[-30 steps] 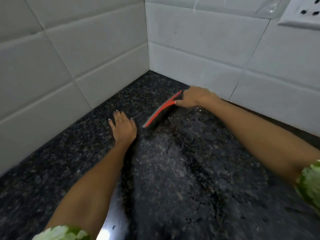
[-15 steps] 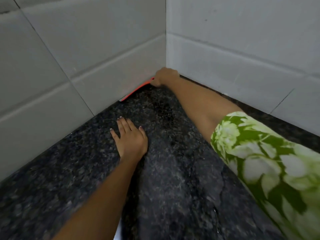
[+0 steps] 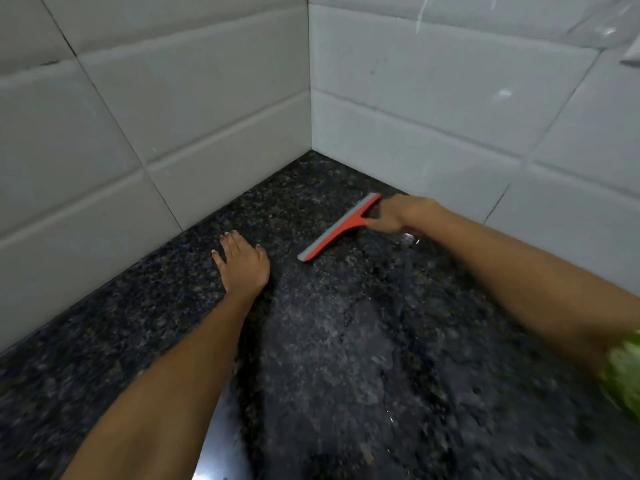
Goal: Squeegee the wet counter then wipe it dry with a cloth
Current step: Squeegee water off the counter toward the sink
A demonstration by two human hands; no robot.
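Observation:
An orange squeegee (image 3: 337, 227) with a grey blade lies slanted on the dark speckled granite counter (image 3: 138, 323), a little out from the back corner. My right hand (image 3: 398, 216) is shut on its handle, which the fingers hide. My left hand (image 3: 242, 263) rests flat on the counter with fingers apart, just left of the blade's lower end and not touching it. A wet sheen with streaks covers the counter in front of the squeegee. No cloth is in view.
White tiled walls (image 3: 433, 109) meet in a corner behind the counter and close it in at the left and back. A wall socket's edge (image 3: 630, 53) shows at the top right. A green floral sleeve (image 3: 623, 372) is at the right edge.
My right hand has pulled the squeegee back from the wall corner toward me and to the right. My left hand has stayed flat on the counter.

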